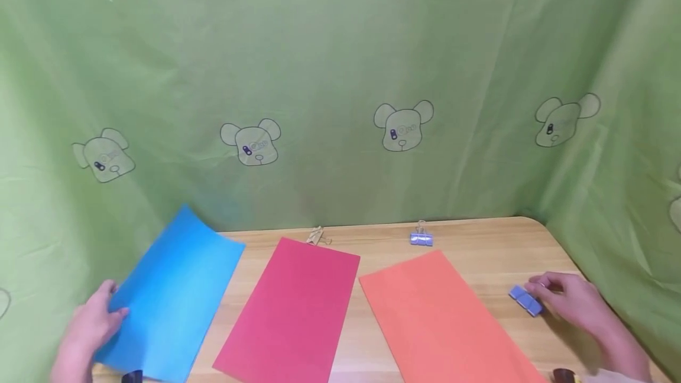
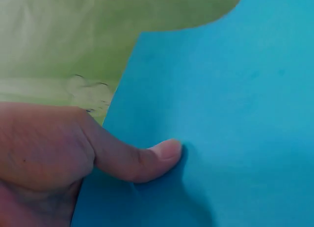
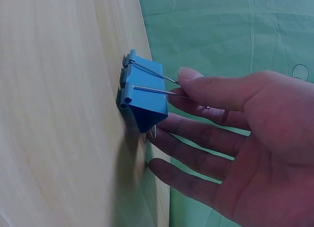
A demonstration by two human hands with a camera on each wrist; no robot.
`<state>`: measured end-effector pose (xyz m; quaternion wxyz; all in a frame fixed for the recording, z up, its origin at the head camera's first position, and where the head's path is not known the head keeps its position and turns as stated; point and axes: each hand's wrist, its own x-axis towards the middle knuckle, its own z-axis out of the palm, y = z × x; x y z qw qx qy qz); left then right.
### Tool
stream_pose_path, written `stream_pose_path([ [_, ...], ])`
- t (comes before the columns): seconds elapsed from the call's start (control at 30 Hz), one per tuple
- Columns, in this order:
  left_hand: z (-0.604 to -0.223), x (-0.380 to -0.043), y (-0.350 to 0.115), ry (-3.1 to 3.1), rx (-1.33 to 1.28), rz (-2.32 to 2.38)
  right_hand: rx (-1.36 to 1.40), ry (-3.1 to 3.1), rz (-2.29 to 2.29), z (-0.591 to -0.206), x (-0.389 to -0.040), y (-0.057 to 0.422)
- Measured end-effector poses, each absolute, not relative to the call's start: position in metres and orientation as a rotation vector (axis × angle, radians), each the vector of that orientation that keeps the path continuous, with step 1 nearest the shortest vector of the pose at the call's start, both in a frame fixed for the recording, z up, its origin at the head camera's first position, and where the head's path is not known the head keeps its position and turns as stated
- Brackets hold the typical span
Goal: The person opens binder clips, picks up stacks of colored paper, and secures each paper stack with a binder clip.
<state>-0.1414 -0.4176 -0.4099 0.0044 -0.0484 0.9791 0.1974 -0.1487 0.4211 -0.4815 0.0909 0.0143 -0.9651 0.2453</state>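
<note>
On the left of the head view my left hand (image 1: pixel 94 321) holds a blue sheet of paper (image 1: pixel 170 300) by its left edge. Its thumb (image 2: pixel 164 153) lies across the face of the sheet in the left wrist view, and the other fingers are hidden behind the paper. The far end of the sheet tilts up toward the curtain. At the right side, my right hand (image 1: pixel 571 300) pinches a wire handle of a blue binder clip (image 1: pixel 525 300) between thumb and index finger. The right wrist view shows the clip (image 3: pixel 144 92) close over the tabletop, its mouth facing away from the palm.
A magenta sheet (image 1: pixel 298 312) and an orange sheet (image 1: pixel 441 318) lie on the wooden table (image 1: pixel 489 241). Behind them, near the back edge, are a beige binder clip (image 1: pixel 315 235) and another blue binder clip (image 1: pixel 421 239). A green curtain (image 1: pixel 319 46) closes off the back and sides.
</note>
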Motion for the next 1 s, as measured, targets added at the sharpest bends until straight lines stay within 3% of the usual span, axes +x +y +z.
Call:
stream_pose_path([
  [0.43, -0.357, -0.124, -0.368, 3.430, -0.340, 0.691, 0.056, -2.851, 0.741, -0.482, -0.141, 0.418],
  [0.67, -0.337, -0.123, -0.333, 3.540, -0.421, 0.832, 0.114, -2.803, 0.899, -0.462, -0.145, 0.408],
  [1.0, -0.345, -0.143, -0.293, 3.608, -0.075, 1.137, 0.183, -2.634, 1.104, -0.404, -0.153, 0.373],
])
